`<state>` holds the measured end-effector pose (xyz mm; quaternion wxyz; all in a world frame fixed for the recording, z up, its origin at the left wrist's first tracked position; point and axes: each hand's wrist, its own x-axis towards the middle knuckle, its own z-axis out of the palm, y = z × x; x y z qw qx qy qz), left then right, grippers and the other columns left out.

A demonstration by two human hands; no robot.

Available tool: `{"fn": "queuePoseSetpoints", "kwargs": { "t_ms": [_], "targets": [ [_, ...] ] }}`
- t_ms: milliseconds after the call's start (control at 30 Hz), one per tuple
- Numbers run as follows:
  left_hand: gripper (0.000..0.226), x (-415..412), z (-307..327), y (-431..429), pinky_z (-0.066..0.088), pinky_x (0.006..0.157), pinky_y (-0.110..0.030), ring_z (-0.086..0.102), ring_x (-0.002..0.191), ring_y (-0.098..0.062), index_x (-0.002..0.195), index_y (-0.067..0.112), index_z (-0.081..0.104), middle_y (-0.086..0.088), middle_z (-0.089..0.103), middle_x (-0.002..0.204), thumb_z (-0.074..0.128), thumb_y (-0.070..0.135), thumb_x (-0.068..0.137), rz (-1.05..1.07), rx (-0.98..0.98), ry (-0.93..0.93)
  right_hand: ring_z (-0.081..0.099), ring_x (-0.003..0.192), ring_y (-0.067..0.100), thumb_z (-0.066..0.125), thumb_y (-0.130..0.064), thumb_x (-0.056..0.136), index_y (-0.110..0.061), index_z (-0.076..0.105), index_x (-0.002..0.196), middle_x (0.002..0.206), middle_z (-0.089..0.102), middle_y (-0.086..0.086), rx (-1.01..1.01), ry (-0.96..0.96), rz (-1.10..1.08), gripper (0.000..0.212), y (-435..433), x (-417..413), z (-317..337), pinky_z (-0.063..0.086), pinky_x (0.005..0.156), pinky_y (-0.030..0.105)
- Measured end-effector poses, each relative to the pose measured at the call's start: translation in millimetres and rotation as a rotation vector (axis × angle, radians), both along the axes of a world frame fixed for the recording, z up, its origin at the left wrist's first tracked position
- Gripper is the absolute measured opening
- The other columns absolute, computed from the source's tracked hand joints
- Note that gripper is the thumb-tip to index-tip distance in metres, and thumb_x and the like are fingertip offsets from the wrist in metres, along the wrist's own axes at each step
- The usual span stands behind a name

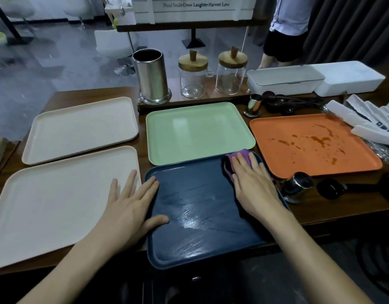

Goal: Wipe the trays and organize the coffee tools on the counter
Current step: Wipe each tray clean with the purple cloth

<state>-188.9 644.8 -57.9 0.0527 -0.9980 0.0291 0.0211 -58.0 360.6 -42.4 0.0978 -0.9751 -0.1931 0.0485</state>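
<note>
Nearest me, the navy tray point(200, 216) gleamed wet. I had the left hand point(132, 207) spread flat over its left rim, steadying it. The right hand point(252, 183), fingers straight and together, pressed the purple cloth point(239, 154) into the far corner. I judged wiping was underway. Next would come the stained orange tray point(309, 145), just right of that hand.
</note>
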Motion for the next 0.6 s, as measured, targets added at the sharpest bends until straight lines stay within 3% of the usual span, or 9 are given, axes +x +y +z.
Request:
{"fn": "queuePoseSetpoints", "kwargs": {
  "t_ms": [100, 167, 400, 467, 533, 600],
  "targets": [
    [0.111, -1, 2, 0, 0.009, 0.120, -0.067, 0.002, 0.155, -0.036, 0.159, 0.020, 0.034, 0.007, 0.023, 0.166, 0.003, 0.092, 0.080, 0.023, -0.043, 0.026, -0.004, 0.156, 0.023, 0.025, -0.029, 0.107, -0.015, 0.016, 0.160, 0.169, 0.010, 0.002, -0.012, -0.002, -0.007, 0.055, -1, 0, 1, 0.003, 0.126, 0.041],
    [0.112, -2, 3, -1, 0.007, 0.121, -0.066, -0.001, 0.156, -0.035, 0.160, 0.022, 0.030, 0.009, 0.020, 0.167, 0.000, 0.093, 0.078, 0.032, -0.046, 0.019, -0.003, 0.156, 0.024, 0.024, -0.030, 0.108, -0.013, 0.014, 0.160, 0.169, 0.009, 0.005, -0.024, 0.008, -0.004, 0.056, -1, -1, 2, 0.003, 0.126, 0.040],
    [0.101, 1, 1, -5, 0.036, 0.106, -0.072, 0.037, 0.144, -0.044, 0.145, 0.017, 0.056, 0.004, 0.051, 0.153, 0.012, 0.087, 0.088, 0.069, 0.066, 0.015, 0.000, 0.155, 0.033, 0.020, -0.031, 0.109, -0.001, 0.003, 0.159, 0.168, 0.002, 0.018, -0.192, 0.042, -0.053, 0.061, -17, -37, 9, 0.006, 0.126, 0.042],
    [0.098, 1, -1, -4, 0.039, 0.103, -0.073, 0.042, 0.141, -0.046, 0.143, 0.016, 0.058, 0.002, 0.054, 0.150, 0.015, 0.085, 0.089, 0.073, 0.091, -0.010, 0.021, 0.151, 0.039, 0.040, -0.031, 0.105, 0.006, 0.024, 0.155, 0.162, 0.023, 0.024, -0.197, -0.013, -0.049, 0.064, -24, -54, 6, 0.022, 0.122, 0.046],
    [0.098, 0, -4, -4, 0.033, 0.107, -0.073, 0.036, 0.145, -0.045, 0.146, 0.017, 0.054, 0.003, 0.049, 0.154, 0.017, 0.086, 0.088, 0.067, 0.091, -0.016, 0.051, 0.134, 0.041, 0.069, -0.029, 0.089, 0.008, 0.053, 0.138, 0.143, 0.053, 0.025, -0.206, -0.076, -0.068, 0.064, -33, -68, 0, 0.045, 0.107, 0.049],
    [0.098, 0, -7, -3, 0.028, 0.109, -0.072, 0.033, 0.147, -0.044, 0.148, 0.017, 0.052, 0.002, 0.047, 0.155, 0.017, 0.086, 0.088, 0.066, 0.080, -0.026, 0.060, 0.125, 0.040, 0.079, -0.028, 0.078, 0.007, 0.062, 0.130, 0.133, 0.062, 0.023, -0.206, -0.087, -0.091, 0.065, -39, -78, -5, 0.052, 0.099, 0.048]
  ]
}}
